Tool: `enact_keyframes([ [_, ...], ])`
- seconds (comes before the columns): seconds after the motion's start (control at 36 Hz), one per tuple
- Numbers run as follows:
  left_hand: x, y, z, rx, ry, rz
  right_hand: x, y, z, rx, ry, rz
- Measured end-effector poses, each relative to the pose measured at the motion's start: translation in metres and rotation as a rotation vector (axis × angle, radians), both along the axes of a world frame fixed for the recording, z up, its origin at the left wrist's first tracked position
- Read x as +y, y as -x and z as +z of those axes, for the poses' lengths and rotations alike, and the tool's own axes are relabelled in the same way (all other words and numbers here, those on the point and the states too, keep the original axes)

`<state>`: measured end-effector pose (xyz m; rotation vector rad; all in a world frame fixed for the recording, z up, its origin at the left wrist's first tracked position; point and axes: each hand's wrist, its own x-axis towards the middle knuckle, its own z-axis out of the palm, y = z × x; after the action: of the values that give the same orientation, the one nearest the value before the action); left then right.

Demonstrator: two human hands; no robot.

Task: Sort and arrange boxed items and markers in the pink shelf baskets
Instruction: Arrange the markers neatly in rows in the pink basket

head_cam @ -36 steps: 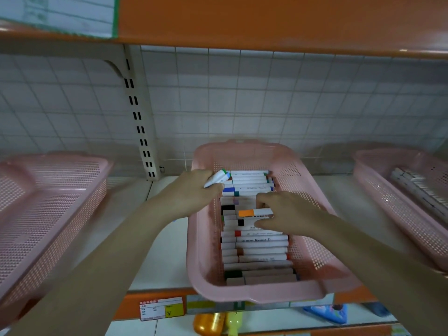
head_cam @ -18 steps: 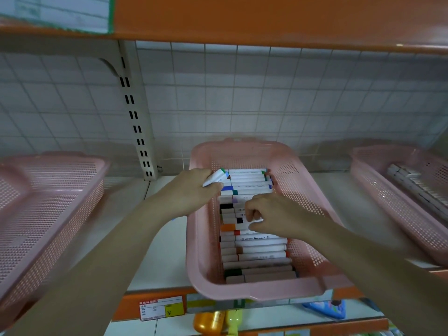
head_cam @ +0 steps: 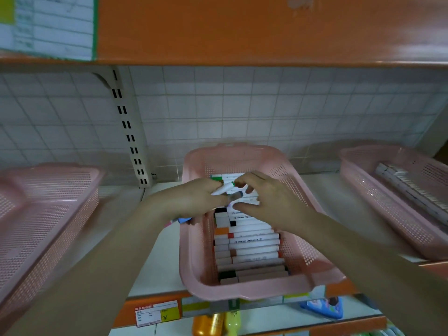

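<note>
A pink middle basket [head_cam: 194, 251] sits on the shelf with a row of white markers [head_cam: 247, 241] lying crosswise in it, their caps in different colours. My left hand [head_cam: 194, 200] hovers over the basket's left wall and grips two markers: a green-capped marker [head_cam: 225, 187] and a grey-capped marker [head_cam: 236, 195]. A blue end pokes out under that hand. My right hand [head_cam: 269, 202] hangs over the row with spread, loosely curved fingers. Its fingertips are at the tips of the held markers; whether they touch is blurred.
An empty-looking pink left basket [head_cam: 48, 190] and a pink right basket [head_cam: 363, 190] with long boxed items [head_cam: 412, 190] flank the middle one. A slotted upright [head_cam: 128, 132] and a tiled wall stand behind, an orange shelf overhead. Below are a price tag [head_cam: 157, 314] and bottles [head_cam: 211, 323].
My right hand lifted from the row and moved back toward my left hand. My left hand now holds a second, grey-capped marker beside the green-capped one.
</note>
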<state>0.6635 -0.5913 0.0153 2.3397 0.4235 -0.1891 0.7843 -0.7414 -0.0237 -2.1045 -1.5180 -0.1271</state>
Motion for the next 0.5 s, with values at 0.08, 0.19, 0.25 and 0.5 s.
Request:
enact_keyframes([
  [0.08,-0.008,0.0,0.002,0.022,0.021,-0.045,0.0,0.002,0.001,0.08,0.037,0.03],
  [0.19,-0.007,0.002,0.001,0.055,0.013,-0.047,-0.008,-0.001,-0.003,0.056,0.127,0.05],
  [0.25,-0.003,0.003,0.0,0.04,-0.021,0.01,-0.013,-0.006,-0.004,0.016,0.175,0.043],
  [0.5,0.005,0.0,-0.008,-0.13,-0.084,0.218,-0.023,-0.016,-0.009,-0.061,0.519,0.055],
])
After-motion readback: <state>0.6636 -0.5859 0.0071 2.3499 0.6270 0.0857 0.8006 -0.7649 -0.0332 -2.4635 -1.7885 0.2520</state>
